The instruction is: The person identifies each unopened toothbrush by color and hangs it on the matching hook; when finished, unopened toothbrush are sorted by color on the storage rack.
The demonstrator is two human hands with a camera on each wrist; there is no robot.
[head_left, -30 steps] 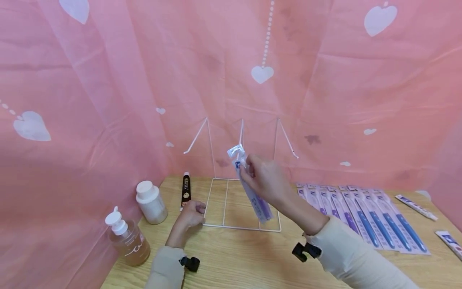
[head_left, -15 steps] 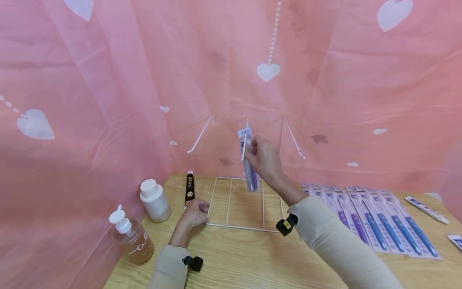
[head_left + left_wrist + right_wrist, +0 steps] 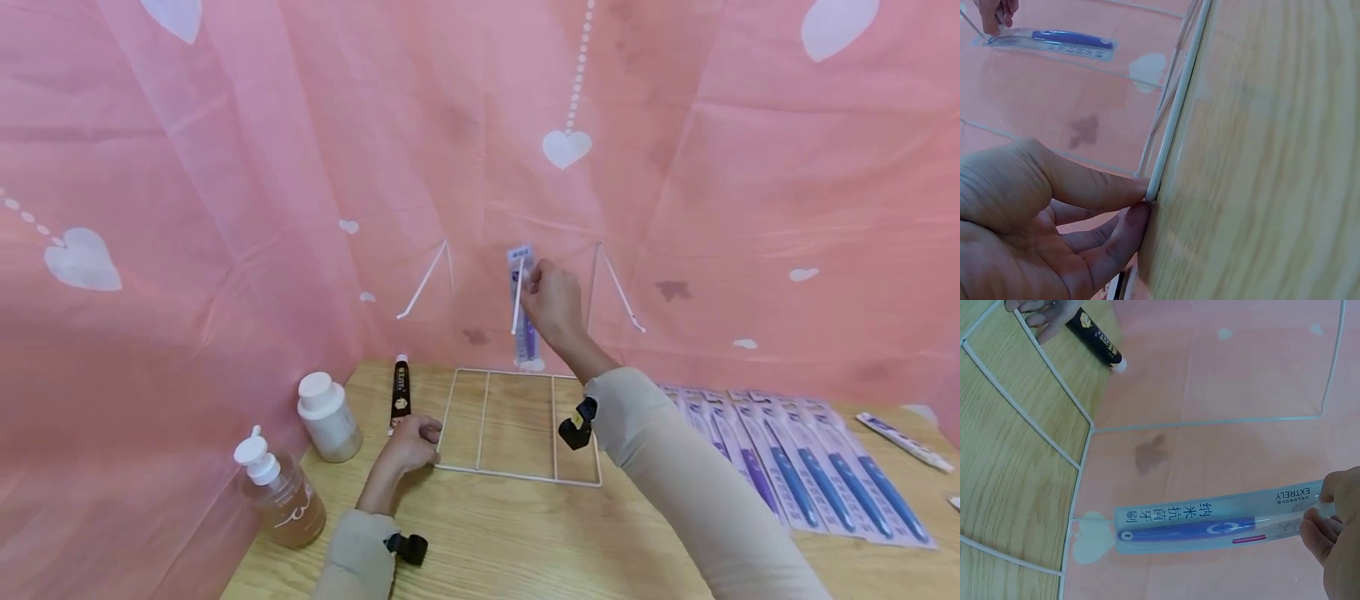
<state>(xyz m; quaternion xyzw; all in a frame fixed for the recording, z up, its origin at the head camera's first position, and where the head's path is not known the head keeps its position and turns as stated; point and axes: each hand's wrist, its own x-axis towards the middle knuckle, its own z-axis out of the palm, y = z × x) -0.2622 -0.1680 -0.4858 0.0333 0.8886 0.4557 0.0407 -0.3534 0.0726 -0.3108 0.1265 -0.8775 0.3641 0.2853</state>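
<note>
A packaged purple toothbrush (image 3: pixel 528 337) hangs upright at the middle prong of a white wire rack (image 3: pixel 517 477), its top card level with the prong. My right hand (image 3: pixel 555 302) pinches the pack near its upper end; the right wrist view shows finger and thumb on the clear toothbrush pack (image 3: pixel 1179 528). Down at the table, my left hand (image 3: pixel 411 443) holds the left front corner of the rack's base. In the left wrist view, thumb and fingertips of the left hand (image 3: pixel 1085 206) pinch the white wire (image 3: pixel 1175 119).
Right of the rack lie several packaged toothbrushes (image 3: pixel 810 467) in a row and a toothpaste tube (image 3: pixel 903 440). On the left stand a white-capped jar (image 3: pixel 330 421) and a pump bottle (image 3: pixel 288 500). A black tube (image 3: pixel 401 392) lies behind the left hand. Pink curtain (image 3: pixel 225 167) closes the back.
My right hand has raised the packaged toothbrush and moved it back along the middle prong, turning it from slanted to nearly upright. The left hand keeps its hold on the rack's corner.
</note>
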